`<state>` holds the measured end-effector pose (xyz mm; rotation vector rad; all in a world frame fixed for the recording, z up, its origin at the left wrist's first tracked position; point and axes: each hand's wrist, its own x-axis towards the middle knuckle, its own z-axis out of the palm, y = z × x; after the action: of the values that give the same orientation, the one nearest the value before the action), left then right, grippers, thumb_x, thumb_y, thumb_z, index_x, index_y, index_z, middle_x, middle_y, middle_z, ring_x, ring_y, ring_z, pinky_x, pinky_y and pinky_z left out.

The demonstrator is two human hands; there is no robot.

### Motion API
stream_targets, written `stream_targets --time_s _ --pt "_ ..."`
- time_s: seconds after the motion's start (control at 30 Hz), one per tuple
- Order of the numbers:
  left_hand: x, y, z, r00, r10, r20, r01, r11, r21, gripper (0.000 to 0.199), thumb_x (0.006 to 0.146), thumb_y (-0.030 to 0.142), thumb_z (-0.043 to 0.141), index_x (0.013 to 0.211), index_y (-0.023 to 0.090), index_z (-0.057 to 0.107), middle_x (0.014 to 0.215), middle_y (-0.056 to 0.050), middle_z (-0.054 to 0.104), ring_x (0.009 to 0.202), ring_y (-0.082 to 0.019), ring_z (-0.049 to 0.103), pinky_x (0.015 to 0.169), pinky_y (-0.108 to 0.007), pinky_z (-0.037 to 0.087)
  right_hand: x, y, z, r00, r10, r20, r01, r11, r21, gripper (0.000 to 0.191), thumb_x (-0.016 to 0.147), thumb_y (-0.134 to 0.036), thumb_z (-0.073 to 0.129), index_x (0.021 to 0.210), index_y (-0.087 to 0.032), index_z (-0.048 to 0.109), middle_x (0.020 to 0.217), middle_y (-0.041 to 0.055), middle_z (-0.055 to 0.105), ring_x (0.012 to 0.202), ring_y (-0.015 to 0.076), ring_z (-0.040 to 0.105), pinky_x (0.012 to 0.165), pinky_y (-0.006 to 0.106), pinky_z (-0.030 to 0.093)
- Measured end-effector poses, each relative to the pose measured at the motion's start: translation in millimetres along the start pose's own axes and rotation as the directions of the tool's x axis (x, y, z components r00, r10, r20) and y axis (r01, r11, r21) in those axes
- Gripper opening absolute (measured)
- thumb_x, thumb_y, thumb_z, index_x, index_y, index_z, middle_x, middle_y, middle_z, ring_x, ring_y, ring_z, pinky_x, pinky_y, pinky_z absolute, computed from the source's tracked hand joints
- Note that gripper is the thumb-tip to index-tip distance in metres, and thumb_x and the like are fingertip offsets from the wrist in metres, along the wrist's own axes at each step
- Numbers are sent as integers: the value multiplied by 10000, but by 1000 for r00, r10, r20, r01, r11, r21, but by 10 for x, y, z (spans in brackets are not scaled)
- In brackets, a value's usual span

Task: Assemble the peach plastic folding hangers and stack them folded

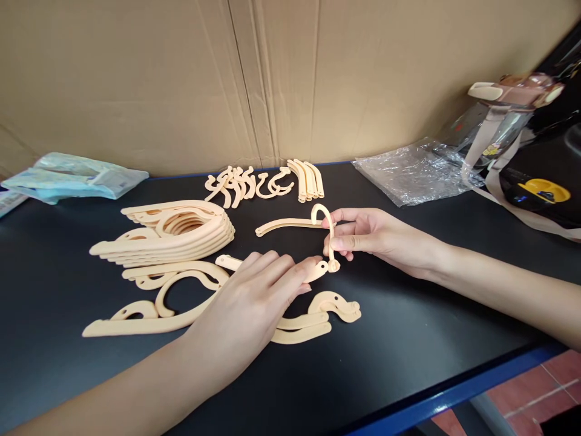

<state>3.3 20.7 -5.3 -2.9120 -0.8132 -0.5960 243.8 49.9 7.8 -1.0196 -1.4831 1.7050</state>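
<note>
Left forearm (149, 381) foremost, slanting in over the black desk (408, 363)

In the head view, that forearm rises from the desk's near left corner, ending in the left hand (265, 287), palm down, back of the hand uppermost, fingers bent. It grips a flat, pale peach plastic strip (318, 271), whose holed end sticks out past the fingertips.

From the desk's right edge comes the right hand (367, 233), its thumb and fingers pinching a pale peach plastic hook (333, 233) by the shank. Hook and strip meet or nearly meet over the middle of the desk, bend upward, knob down by the strip's end; whether they touch cannot be told. Behind the hook lies a thin, curved peach strip (285, 224).

Folded, curved peach pieces (302, 333) lie partly under the left hand. Toward the left edge are a stack of matching shapes (200, 251) and a loose folded set (145, 327).

Along the back edge sit a light-blue plastic packet (72, 175) at the left, small peach hooks (233, 186) midway, and a crinkled clear plastic bag (399, 172) farther right. At the back right corner stands a transparent bottle with a pinkish-brown lid (512, 94); its contents are unclear.
</note>
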Motion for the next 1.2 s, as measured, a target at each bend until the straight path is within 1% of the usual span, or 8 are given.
stream_targets --time_s 0.07,0.2,0.4,0.67,0.77,0.9,1.03,1.2 --pt "9 -2 5 1000 1 -2 -1 1000 -15 262 1012 51 407 1239 137 505 850 1 583 739 -181 521 698 -315 398 3 5 -7 1000 -4 8 4 1000 -6 250 810 -289 791 959 -166 633 750 -20 687 662 84 527 669 241 407" --pt "20 7 9 999 -3 -35 2 1000 -28 207 1039 104 403 1198 131 532 795 18 554 709 -172 496 674 -306 383 4 1 -33 1000 17 23 -17 1000 9 257 794 -289 801 956 -176 636 778 -17 687 684 89 537 668 244 405" --pt "26 17 2 997 -20 -79 17 999 -43 222 1050 116 397 1213 125 547 786 21 553 712 -167 484 673 -294 358 -4 -41 -22 999 37 -2 -36 999 11 276 790 -310 807 955 -173 634 783 -12 671 678 88 516 653 246 398" --pt "40 35 -23 995 -4 -95 0 999 -48 221 1047 130 427 1217 112 567 761 28 524 696 -165 464 660 -292 340 -10 -42 -11 1000 27 7 -28 999 22 253 822 -295 785 992 -173 644 795 -18 680 692 82 520 677 239 395" --pt "43 32 -14 994 10 -106 -15 999 -40 230 1055 151 416 1221 110 570 746 31 506 692 -167 460 655 -295 338 -11 -41 0 1000 27 6 -27 999 19 242 816 -286 785 975 -173 643 787 -15 686 687 81 521 667 237 393" --pt "45 31 -3 996 15 -92 -18 999 -35 236 1057 158 416 1217 105 581 740 30 504 691 -169 465 653 -298 342 -6 -32 19 1000 20 -12 -20 1000 8 281 776 -280 807 978 -175 642 780 -15 693 685 84 528 653 234 395" --pt "26 25 -1 995 23 -94 -20 999 28 272 1048 152 438 1276 85 570 738 25 519 682 -174 479 632 -304 340 -2 -16 36 999 2 -52 -3 1000 -25 309 747 -290 823 964 -175 636 743 -17 680 655 89 514 646 244 403" --pt "-9 38 5 998 41 -53 -32 988 149 317 1004 100 498 1312 62 564 738 9 550 667 -189 503 616 -321 350 3 4 26 996 -25 -82 20 998 -61 317 745 -310 824 952 -179 622 739 -15 683 640 94 522 655 256 426"
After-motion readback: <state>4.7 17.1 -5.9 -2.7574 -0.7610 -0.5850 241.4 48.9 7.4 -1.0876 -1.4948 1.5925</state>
